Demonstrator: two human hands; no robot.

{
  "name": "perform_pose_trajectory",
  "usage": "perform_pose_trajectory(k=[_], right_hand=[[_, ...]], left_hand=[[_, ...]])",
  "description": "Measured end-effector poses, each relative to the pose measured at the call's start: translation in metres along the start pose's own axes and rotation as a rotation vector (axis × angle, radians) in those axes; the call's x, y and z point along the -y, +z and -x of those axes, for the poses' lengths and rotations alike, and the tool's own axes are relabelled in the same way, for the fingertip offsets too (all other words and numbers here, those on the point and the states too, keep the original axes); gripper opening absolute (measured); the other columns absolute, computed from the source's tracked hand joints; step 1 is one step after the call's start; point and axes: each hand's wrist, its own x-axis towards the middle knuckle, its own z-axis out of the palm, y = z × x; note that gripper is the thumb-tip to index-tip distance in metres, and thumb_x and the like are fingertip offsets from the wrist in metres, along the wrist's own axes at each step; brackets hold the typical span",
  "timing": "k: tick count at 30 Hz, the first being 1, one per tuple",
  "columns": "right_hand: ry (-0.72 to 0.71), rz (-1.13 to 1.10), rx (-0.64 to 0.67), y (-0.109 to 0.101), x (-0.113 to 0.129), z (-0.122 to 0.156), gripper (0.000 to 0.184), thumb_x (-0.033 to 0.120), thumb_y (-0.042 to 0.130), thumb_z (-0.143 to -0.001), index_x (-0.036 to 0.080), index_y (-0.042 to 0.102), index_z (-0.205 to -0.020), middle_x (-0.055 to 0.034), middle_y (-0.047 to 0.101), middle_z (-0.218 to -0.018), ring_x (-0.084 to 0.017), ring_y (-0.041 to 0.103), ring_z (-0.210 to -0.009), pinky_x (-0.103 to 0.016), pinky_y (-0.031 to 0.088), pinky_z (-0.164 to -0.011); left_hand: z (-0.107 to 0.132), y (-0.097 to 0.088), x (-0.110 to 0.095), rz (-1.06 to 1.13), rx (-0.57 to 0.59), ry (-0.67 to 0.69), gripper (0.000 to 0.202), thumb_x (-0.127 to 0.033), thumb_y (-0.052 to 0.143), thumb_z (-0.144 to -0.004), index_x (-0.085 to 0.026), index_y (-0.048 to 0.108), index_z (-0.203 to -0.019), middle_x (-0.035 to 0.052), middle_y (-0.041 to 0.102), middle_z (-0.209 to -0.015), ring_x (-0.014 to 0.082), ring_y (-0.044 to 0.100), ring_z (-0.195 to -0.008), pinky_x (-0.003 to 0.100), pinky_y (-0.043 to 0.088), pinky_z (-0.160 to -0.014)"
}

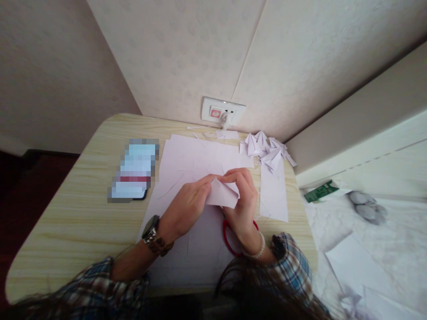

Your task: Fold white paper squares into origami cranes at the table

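Between my two hands is a small folded piece of white paper (222, 194), held above the table. My left hand (187, 205) grips its left side and top edge, fingers together. My right hand (243, 191) pinches its top edge near the middle, with the other fingers curled around the right side. Under my hands lie large white paper sheets (180, 155). Red-handled scissors (228, 238) rest on the sheets beneath my right wrist; their blades are mostly hidden. Several folded paper pieces (263, 149) are heaped at the back right of the table.
A phone (135, 171) with a lit, blurred screen lies on the left of the wooden table (80, 200). A paper strip (274, 195) sits at the right. Behind, a plug fills part of the wall socket (223, 111). On the right-hand surface are a green box (322, 191) and loose paper (358, 262).
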Motion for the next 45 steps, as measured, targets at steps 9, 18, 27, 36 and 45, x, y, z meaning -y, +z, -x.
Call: perform_pose_trajectory(k=[9,18,27,36,45], right_hand=[[0.007,0.026,0.007,0.0003,0.0044,0.0012,0.025,0.005,0.054,-0.071,0.023,0.054,-0.088,-0.0018,0.056,-0.089,-0.021,0.055,-0.085,-0.035,0.046,-0.071],[0.037,0.004,-0.036,0.0006,0.007,0.0035,0.025,0.006,0.054,-0.07,0.023,0.053,-0.089,-0.0013,0.055,-0.087,-0.02,0.054,-0.083,-0.035,0.046,-0.071],[-0.113,0.184,-0.084,-0.0001,0.0057,0.007,0.027,0.008,0.055,-0.075,0.025,0.057,-0.096,-0.0014,0.056,-0.091,-0.021,0.054,-0.086,-0.039,0.039,-0.076],[-0.115,0.224,-0.052,-0.001,0.0087,0.007,0.043,0.006,0.051,-0.07,0.029,0.061,-0.105,-0.0001,0.057,-0.088,-0.02,0.054,-0.081,-0.039,0.034,-0.076],[-0.057,0.152,-0.004,-0.0028,0.0092,0.0075,0.031,0.013,0.055,-0.078,0.027,0.061,-0.106,0.0001,0.068,-0.096,-0.02,0.059,-0.087,-0.039,0.034,-0.084]], left_hand=[[0.0019,0.0047,0.0024,0.023,-0.011,0.009,0.043,-0.025,0.027,-0.098,-0.018,0.06,-0.126,0.0013,0.069,-0.121,0.0185,0.061,-0.11,0.025,0.044,-0.09],[0.0036,0.0059,-0.0019,0.016,-0.027,0.02,0.043,-0.025,0.028,-0.098,-0.017,0.061,-0.124,0.0035,0.07,-0.114,0.02,0.061,-0.109,0.028,0.044,-0.089],[0.0055,0.0076,-0.0047,0.094,-0.047,0.007,0.041,-0.027,0.029,-0.099,-0.016,0.064,-0.119,0.0037,0.071,-0.113,0.0203,0.06,-0.11,0.029,0.044,-0.092],[0.0008,0.0063,-0.0027,0.197,-0.107,-0.061,0.044,-0.042,0.032,-0.099,-0.019,0.066,-0.115,0.0042,0.069,-0.118,0.02,0.061,-0.107,0.029,0.046,-0.094],[0.0,0.0051,-0.001,0.216,-0.114,-0.044,0.042,-0.042,0.036,-0.098,-0.017,0.067,-0.112,0.0046,0.07,-0.114,0.0208,0.061,-0.106,0.027,0.047,-0.088]])
